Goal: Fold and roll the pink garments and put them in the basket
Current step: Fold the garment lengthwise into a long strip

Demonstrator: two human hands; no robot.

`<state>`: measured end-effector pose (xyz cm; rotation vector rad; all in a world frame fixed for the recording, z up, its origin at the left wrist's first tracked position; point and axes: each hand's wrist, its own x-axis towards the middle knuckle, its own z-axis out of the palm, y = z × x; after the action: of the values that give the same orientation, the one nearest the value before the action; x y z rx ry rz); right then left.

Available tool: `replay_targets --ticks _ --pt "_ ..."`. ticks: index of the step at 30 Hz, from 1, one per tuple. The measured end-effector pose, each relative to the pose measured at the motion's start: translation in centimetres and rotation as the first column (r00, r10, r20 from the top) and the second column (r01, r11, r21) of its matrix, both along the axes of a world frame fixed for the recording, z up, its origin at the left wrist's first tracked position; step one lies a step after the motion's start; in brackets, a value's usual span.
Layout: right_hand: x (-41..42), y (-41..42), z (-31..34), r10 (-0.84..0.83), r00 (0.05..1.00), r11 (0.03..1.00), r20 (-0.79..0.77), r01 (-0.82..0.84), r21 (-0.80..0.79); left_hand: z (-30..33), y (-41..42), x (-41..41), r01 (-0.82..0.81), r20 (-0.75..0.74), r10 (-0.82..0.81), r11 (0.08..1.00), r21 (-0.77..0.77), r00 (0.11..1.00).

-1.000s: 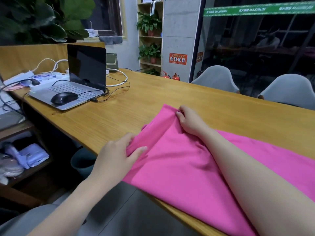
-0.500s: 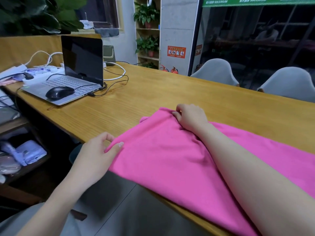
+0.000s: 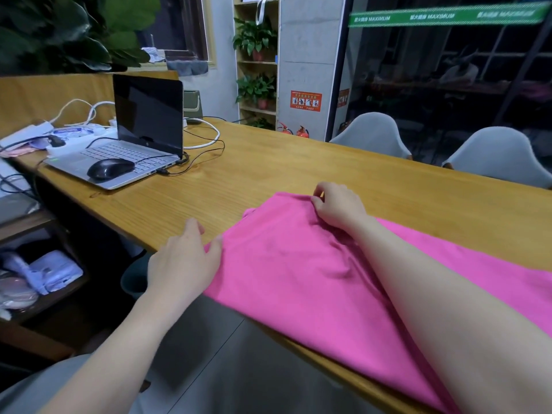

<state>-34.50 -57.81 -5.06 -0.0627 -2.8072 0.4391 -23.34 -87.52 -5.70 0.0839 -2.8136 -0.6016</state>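
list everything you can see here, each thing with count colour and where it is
pink garment: 1, pink, spread on the table's near edge
table: 1, light wood, runs across the view
laptop: 1, silver with dark screen, open at the table's far left
mouse: 1, black, on the laptop's keyboard deck
cables: several, white and black, around the laptop
chairs: 2, grey, beyond the table's far side
potted plants: 2, green, on the back shelf
fire extinguishers: 2, red, by the pillar
left hand: 1, touching the garment's left edge
right hand: 1, pinching the garment's far corner
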Motion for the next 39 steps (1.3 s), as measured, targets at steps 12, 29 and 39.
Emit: replay_targets --ticks 12,29,39 --pt "-0.2 0.0 -1.4 -0.074 0.996 0.985 -0.056 0.082 0.154 -0.3 1.7 -2.6 -0.061 -0.082 0.026 0.885 -0.461 0.996" --pt "24.2 20.7 -2.3 -0.101 0.972 0.993 0.211 0.086 0.079 -2.0 15.2 -7.2 0.745 0.223 -0.710 0.640 -0.191 0.667" --pt "29.5 22.2 -0.9 -0.302 0.941 0.953 0.154 0.293 0.074 -1.4 15.2 -6.5 0.675 0.282 -0.613 0.677 -0.293 0.738"
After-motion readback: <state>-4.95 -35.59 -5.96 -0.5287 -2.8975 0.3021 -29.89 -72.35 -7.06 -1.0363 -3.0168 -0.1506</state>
